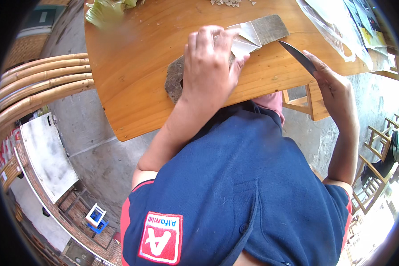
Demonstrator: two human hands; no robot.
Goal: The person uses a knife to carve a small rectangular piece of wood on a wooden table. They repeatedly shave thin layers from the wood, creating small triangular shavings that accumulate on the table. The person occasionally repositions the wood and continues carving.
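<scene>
My left hand [208,66] rests over a worn grey-brown cutting board [272,29], its fingers bent down onto a pale, thin stack of sheets [248,37] with diagonal lines across it. The palm and part of the stack are hidden under that hand. To the right, my right hand [334,86] grips a knife [299,57] with a dark blade. The blade points up and left, its tip just off the board's right end and apart from the sheets.
The board lies on a wooden table [133,84]. Small pale pieces [230,2] and yellow-green leaves [105,13] are at its far side. A clear plastic bag [337,31] lies at right. A bamboo bench [44,82] stands left, wooden chairs [372,177] right.
</scene>
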